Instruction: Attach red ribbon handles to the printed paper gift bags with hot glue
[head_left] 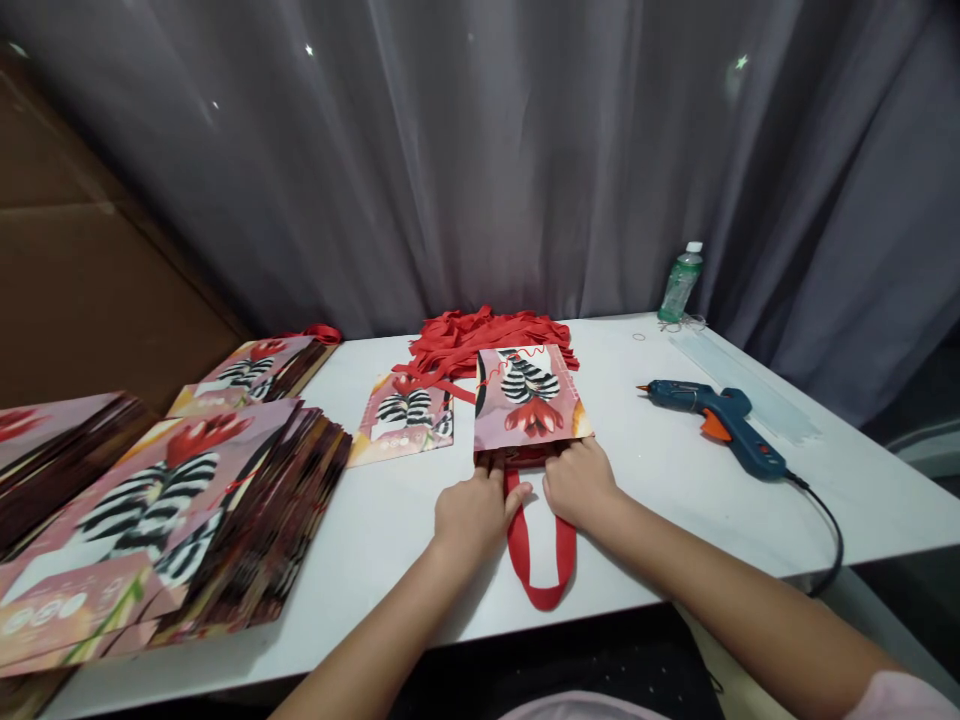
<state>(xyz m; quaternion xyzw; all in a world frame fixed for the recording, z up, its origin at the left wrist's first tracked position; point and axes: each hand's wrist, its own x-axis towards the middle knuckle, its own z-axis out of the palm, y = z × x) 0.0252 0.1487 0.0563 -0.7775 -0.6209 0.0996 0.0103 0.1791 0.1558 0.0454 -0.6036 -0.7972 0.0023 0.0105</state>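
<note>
A printed paper bag (531, 400) with zebra stripes and a red flower lies mid-table, its opening toward me. A red ribbon handle (544, 597) loops out of that opening toward the near edge. My left hand (471, 515) is at the left of the opening, fingertips inside or under the bag's edge, thumb apart near the ribbon. At the right of the opening, my right hand (581, 480) has curled fingers partly hidden at the bag's edge; what they hold cannot be made out.
Stacks of printed bags (150, 500) fill the left side. Behind are a red ribbon pile (487, 335) and another flat bag (405, 415). To the right lie a blue glue gun (731, 420) with a cord, clear strips (750, 385) and a bottle (681, 285).
</note>
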